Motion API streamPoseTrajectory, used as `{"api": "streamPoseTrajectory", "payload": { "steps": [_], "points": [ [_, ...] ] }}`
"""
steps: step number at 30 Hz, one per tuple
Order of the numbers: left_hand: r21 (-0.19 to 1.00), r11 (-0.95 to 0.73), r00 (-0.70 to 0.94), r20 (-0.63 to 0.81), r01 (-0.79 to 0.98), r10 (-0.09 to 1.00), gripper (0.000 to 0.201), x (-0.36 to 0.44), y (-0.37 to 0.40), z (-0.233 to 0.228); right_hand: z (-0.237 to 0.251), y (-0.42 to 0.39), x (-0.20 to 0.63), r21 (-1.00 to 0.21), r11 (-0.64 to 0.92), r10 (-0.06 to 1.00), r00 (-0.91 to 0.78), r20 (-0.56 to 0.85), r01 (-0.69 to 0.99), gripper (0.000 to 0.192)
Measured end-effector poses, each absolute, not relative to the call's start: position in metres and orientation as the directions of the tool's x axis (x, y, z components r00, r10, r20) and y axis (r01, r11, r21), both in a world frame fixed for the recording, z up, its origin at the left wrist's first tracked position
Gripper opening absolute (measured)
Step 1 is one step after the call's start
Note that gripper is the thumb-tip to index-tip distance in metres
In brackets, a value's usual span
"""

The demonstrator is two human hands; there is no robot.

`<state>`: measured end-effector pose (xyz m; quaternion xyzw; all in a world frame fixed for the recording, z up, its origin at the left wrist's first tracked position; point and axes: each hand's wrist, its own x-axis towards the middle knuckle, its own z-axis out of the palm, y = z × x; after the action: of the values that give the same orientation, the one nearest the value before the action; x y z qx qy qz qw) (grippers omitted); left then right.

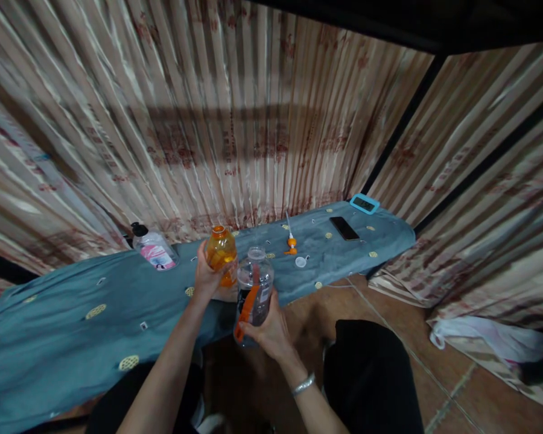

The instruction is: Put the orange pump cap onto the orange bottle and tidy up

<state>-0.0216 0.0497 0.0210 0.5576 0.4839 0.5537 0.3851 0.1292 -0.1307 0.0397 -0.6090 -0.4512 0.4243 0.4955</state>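
Right hand (271, 328) fingers wrapped around clear plastic jar (253, 289) with orange strip, left hand (208, 274) fingers curled around rounded amber bottle (221, 250), above teal cloth (117, 301).

We can read no text: the labels on the clear bottle (253, 292) and the pump bottle (155, 248) are too blurred.

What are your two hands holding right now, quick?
Left hand: closed around the orange bottle.
Right hand: closed around the clear bottle with the orange strap.
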Motion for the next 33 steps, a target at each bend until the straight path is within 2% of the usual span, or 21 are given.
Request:
{"api": "streamPoseTrajectory", "payload": {
  "steps": [4,6,9,11,13,15,17,21,24,26,27,28,30,31,33],
  "points": [
    [0.979,-0.186,-0.096,0.193,0.079,0.976,0.105,-0.025,0.032,0.018,0.044,-0.133,0.136,-0.985,-0.114,0.970,0.231,-0.081,0.132,0.108],
    [0.974,-0.195,-0.153,0.211,0.111,0.965,0.098,-0.029,0.008,0.018,0.046,-0.135,0.139,-0.981,-0.131,0.970,0.222,-0.098,0.140,0.112],
    [0.970,-0.233,-0.214,0.242,0.066,0.946,0.083,-0.031,-0.043,0.015,0.043,-0.139,0.141,-0.975,-0.147,0.971,0.210,-0.111,0.166,0.112],
    [0.981,-0.192,-0.124,0.192,0.017,0.973,0.078,-0.029,-0.076,0.012,0.038,-0.143,0.138,-0.972,-0.141,0.976,0.191,-0.105,0.187,0.111],
    [0.996,-0.090,0.027,0.089,0.023,0.996,0.084,-0.022,-0.098,0.009,0.030,-0.147,0.134,-0.973,-0.096,0.986,0.157,-0.064,0.209,0.111],
    [0.998,-0.002,0.087,-0.004,0.067,0.996,0.091,-0.015,-0.109,0.008,0.023,-0.149,0.127,-0.975,-0.017,0.992,0.125,0.011,0.220,0.106],
    [0.993,0.047,0.052,-0.052,0.106,0.997,0.091,-0.008,-0.111,0.010,0.017,-0.150,0.121,-0.974,0.040,0.992,0.108,0.065,0.221,0.104],
    [0.988,0.100,-0.079,-0.091,0.114,0.993,0.079,-0.005,-0.112,0.015,0.019,-0.155,0.119,-0.972,0.047,0.998,0.038,0.057,0.228,0.110],
    [0.987,0.128,-0.131,-0.115,0.100,0.985,0.069,-0.011,-0.118,0.017,0.030,-0.160,0.137,-0.960,0.073,0.990,-0.140,0.035,0.271,0.114],
    [0.983,0.142,-0.167,-0.122,0.115,0.978,0.068,-0.019,-0.123,0.018,0.039,-0.155,0.161,-0.941,0.068,0.974,-0.228,-0.010,0.330,0.111],
    [0.979,0.161,-0.195,-0.134,0.126,0.972,0.070,-0.025,-0.124,0.018,0.043,-0.146,0.177,-0.935,0.047,0.978,-0.208,-0.030,0.353,0.101],
    [0.971,0.189,-0.221,-0.155,0.144,0.963,0.071,-0.031,-0.125,0.020,0.047,-0.133,0.193,-0.922,0.031,0.987,-0.155,-0.032,0.386,0.081],
    [0.963,0.207,-0.233,-0.164,0.175,0.959,0.067,-0.044,-0.124,0.022,0.051,-0.094,0.228,-0.789,-0.056,0.997,0.075,-0.012,0.612,0.051],
    [0.957,0.209,-0.232,-0.162,0.199,0.959,0.064,-0.050,-0.122,0.024,0.051,-0.071,0.244,-0.644,-0.149,0.984,0.178,-0.020,0.751,0.044],
    [0.959,0.160,-0.265,-0.094,0.236,0.960,0.063,-0.062,-0.119,0.026,0.048,-0.021,0.271,-0.519,-0.258,0.957,0.288,-0.025,0.815,0.050]
  ]
}}
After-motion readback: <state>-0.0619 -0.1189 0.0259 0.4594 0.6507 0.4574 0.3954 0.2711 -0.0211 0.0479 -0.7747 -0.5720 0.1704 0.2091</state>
